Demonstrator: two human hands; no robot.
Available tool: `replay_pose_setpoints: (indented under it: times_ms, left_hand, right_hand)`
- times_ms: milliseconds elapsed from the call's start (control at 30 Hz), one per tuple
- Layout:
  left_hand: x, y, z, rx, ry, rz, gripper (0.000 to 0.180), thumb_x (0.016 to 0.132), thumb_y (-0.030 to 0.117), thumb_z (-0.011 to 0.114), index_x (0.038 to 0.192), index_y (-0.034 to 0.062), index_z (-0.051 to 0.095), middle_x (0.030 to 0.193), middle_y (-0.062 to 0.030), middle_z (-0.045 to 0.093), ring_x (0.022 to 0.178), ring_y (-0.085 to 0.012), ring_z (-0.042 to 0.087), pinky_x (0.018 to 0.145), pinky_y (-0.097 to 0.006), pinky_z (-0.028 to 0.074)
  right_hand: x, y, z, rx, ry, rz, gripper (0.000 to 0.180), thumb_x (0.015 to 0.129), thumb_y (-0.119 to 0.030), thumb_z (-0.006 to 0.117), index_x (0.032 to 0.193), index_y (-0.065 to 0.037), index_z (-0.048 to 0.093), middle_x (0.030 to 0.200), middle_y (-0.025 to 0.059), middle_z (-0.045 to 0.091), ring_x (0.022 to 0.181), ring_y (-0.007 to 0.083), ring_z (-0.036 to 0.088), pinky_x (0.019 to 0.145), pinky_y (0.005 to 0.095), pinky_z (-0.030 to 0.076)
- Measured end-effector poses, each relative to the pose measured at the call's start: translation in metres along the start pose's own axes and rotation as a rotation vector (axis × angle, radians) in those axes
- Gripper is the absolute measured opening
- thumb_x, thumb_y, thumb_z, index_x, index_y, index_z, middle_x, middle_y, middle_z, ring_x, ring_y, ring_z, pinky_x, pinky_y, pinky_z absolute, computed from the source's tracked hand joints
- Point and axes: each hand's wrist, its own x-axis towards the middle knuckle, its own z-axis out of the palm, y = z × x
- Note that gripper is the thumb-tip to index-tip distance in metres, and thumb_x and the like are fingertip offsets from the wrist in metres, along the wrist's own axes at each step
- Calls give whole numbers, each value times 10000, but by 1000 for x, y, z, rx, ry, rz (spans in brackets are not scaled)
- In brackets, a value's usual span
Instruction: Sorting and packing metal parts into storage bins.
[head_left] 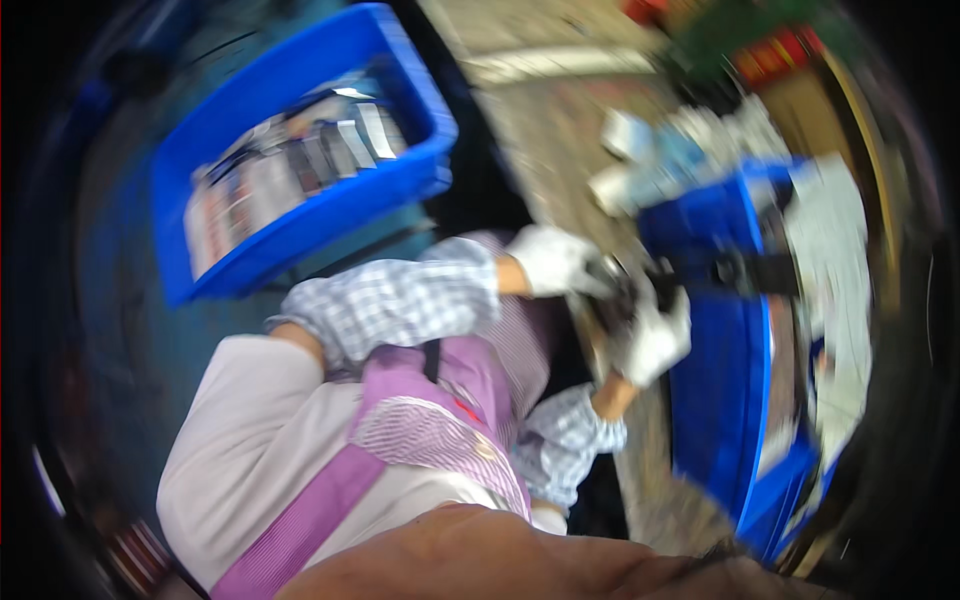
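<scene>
My left hand [552, 262], in a white glove, is closed with its fingertips on a small dark, shiny piece [612, 283]. My right hand [655, 338], also white-gloved, curls round the other side of that piece, so both hands meet on it. Motion blur hides what kind of part it is. Just beyond my right fingers a black bar-like fixture [735, 272] reaches to the right; I cannot tell whether it touches the piece. Both hands are over the worn bench top [560, 150].
To the left stands a blue bin [300, 225] with several flat, packed pieces [290, 165]. A second blue bin [710, 400] on the right has pale sheeting [835, 290] along it. Crumpled white and light-blue cloths or wrappers [680, 150] lie behind, near a cardboard box [815, 120].
</scene>
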Motion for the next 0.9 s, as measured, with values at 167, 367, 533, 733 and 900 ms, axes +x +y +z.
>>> replay_pose_setpoints:
  times_ms: [167, 367, 533, 733, 900]
  left_hand:
    - [-77, 11, -82, -1423, -369, -298, 690, 936, 671, 540, 836, 6, 697, 605, -43, 606, 457, -109, 504, 417, -288, 393]
    - [-216, -59, -186, -443, 269, -826, 474, 940, 432, 665, 997, -36, 708, 749, -62, 677, 614, -138, 617, 571, -323, 514]
    - [-333, -287, -175, -130, 358, -1321, 581, 989, 441, 575, 1298, -50, 556, 1201, -254, 636, 1003, -231, 675, 844, -307, 532]
    - [-389, -415, -139, 570, 33, -1304, 884, 956, 630, 468, 1432, -86, 263, 1420, -304, 309, 1343, -374, 292, 1125, -440, 209]
    - [-351, -390, -133, 762, -493, -1331, 1027, 939, 651, 479, 1501, -156, 182, 1567, -391, 156, 1493, -451, 178, 1223, -451, 183]
  right_hand:
    - [-47, 3, 56, -68, -364, -585, 337, 686, 175, 557, 948, 27, 708, 909, 119, 719, 876, 205, 692, 837, 322, 554]
    - [-47, 39, 43, -39, -400, -238, 299, 865, 101, 606, 1120, -10, 716, 1192, 153, 689, 956, 211, 691, 832, 286, 557]
    - [-33, 62, -1, -316, -394, -220, 275, 875, 53, 595, 1094, -47, 727, 1054, 131, 733, 886, 222, 698, 773, 313, 558]
    - [-26, -22, -56, -603, -767, -461, 257, 791, -31, 692, 1034, -97, 743, 986, 130, 729, 861, 321, 703, 773, 369, 560]
    - [62, -125, -157, -89, -77, -330, 215, 895, -91, 630, 1018, 54, 729, 946, 136, 732, 798, 160, 687, 710, 260, 544]
